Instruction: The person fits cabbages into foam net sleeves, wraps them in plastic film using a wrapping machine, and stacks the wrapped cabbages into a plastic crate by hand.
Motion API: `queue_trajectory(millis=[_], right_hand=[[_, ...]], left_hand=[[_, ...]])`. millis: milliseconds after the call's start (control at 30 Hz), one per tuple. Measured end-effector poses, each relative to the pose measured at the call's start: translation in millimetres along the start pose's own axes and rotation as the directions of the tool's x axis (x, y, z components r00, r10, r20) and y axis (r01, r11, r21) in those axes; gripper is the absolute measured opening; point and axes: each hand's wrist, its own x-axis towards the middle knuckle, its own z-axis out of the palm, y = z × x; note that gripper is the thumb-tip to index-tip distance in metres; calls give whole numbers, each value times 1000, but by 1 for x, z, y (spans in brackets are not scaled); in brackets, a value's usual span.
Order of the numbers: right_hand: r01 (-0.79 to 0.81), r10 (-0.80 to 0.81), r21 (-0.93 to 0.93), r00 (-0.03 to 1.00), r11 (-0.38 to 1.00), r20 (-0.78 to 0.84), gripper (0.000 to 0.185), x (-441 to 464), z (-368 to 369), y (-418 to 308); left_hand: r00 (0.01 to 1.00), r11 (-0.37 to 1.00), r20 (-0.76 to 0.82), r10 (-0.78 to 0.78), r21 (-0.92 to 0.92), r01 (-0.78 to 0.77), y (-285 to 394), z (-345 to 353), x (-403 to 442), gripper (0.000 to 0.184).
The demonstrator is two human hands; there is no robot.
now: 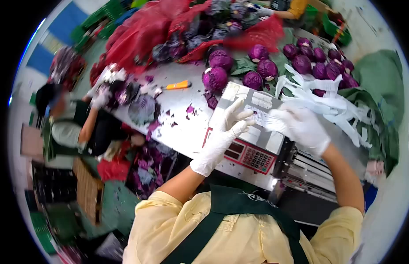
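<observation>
My left hand (228, 130), in a white glove, is over the left side of a weighing scale (269, 141) with a red keypad panel. Its fingers are spread, with nothing visible in them. My right hand (303, 130), also gloved, is above the scale's right side. Motion smears its fingers, and I cannot make out whether the pale streaks at their tips are fingers or a thin white thing. Between the hands, a printed white label (256, 117) shows on the scale top. White plastic bags (319, 90) with handles lie in a heap beyond my right hand.
Purple cabbages (267, 69) stand behind the scale, several more (319, 64) at right. An orange-handled knife (177, 85) lies on the metal table (178, 105) among leaf scraps. Red mesh sacking (147, 28) covers the back. At left, a seated co-worker (74, 119) handles cabbage; another person's sleeve (297, 8) shows behind.
</observation>
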Motion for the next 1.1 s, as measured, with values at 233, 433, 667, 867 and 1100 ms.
queue_trajectory(millis=[233, 433, 667, 867, 1100], right_hand=[[-98, 72, -163, 984, 982, -161, 32, 97, 141, -13], [-355, 356, -87, 934, 931, -6, 32, 111, 158, -14], [-332, 464, 759, 885, 560, 45, 34, 124, 161, 1], [-182, 537, 892, 840, 415, -78, 26, 136, 202, 9], [-85, 532, 970, 845, 230, -52, 20, 157, 180, 39]], left_hand=[[979, 983, -120, -168, 50, 175, 5, -95, 47, 43], [990, 987, -97, -99, 118, 110, 6, -137, 50, 15], [967, 920, -163, -194, -371, 122, 0, -140, 63, 16], [864, 770, -227, 450, 588, -247, -20, -136, 71, 12], [927, 895, -249, -279, -417, 157, 7, -145, 83, 19]])
